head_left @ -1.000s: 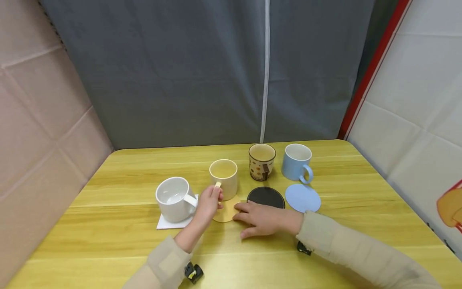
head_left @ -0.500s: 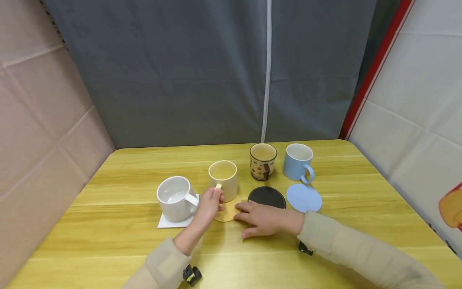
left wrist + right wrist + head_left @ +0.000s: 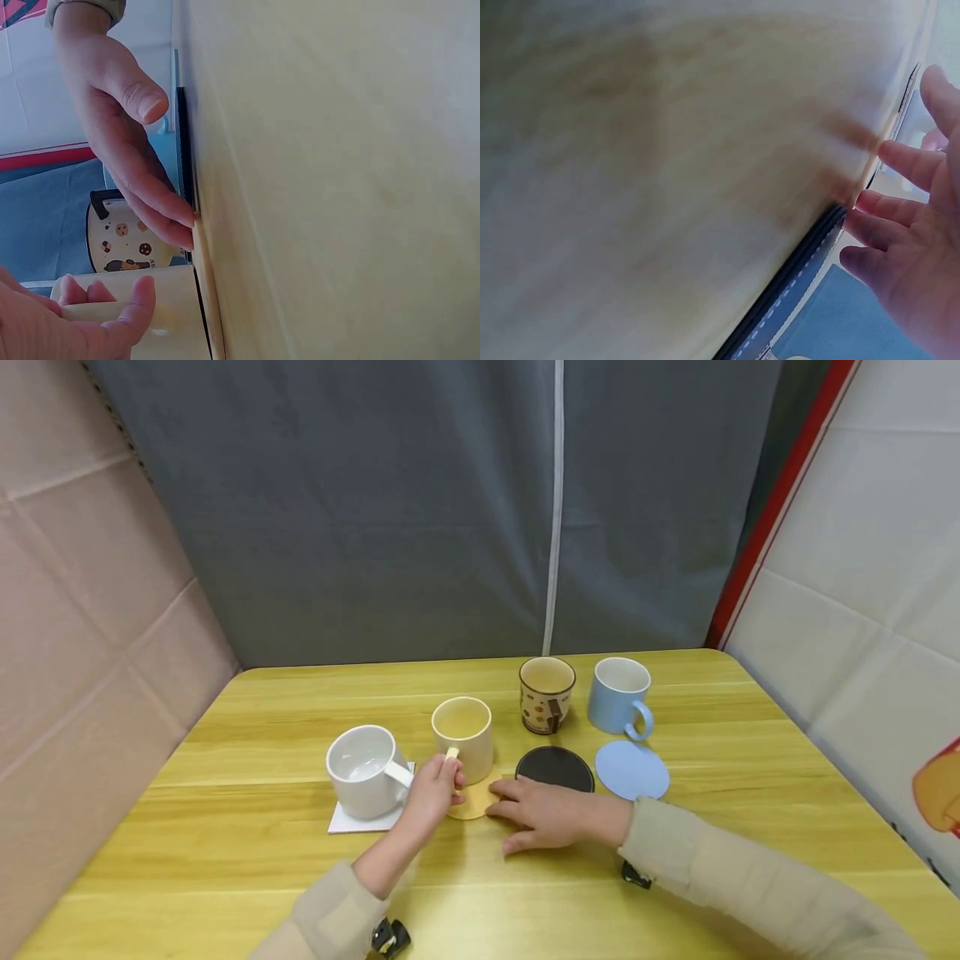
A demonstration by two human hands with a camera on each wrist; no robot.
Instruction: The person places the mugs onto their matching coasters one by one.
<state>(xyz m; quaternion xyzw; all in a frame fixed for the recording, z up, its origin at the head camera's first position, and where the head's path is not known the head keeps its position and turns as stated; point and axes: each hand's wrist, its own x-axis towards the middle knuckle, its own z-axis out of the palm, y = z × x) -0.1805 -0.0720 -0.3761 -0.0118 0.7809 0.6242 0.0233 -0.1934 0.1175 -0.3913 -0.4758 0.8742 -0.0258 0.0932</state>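
With its fingers and thumb, my left hand [image 3: 433, 795] grips the handle of a pale yellow mug [image 3: 477, 756]. The mug is upright, low over the back part of a round yellow coaster [image 3: 469, 810]; in the left wrist view a thin dark gap shows between the mug [image 3: 176, 315] and the coaster. My right hand [image 3: 546, 815] lies palm down with its fingers extended, fingertips at the coaster's right edge. Part of a round black coaster [image 3: 555, 766] is hidden behind that hand. In the right wrist view, the right fingers [image 3: 904, 161] reach the coaster's edge.
Left of the yellow mug, a white mug [image 3: 362, 793] sits on a square white coaster [image 3: 348, 823]. Behind the black coaster stands a patterned mug [image 3: 538, 706]. A light blue mug [image 3: 606, 708] stands behind a round blue coaster [image 3: 632, 769]. A grey curtain [image 3: 390, 527] hangs behind the table.
The yellow mug, gripped by my left hand, has shifted slightly toward the near side over the yellow coaster. My right hand stays in place at the coaster's edge.
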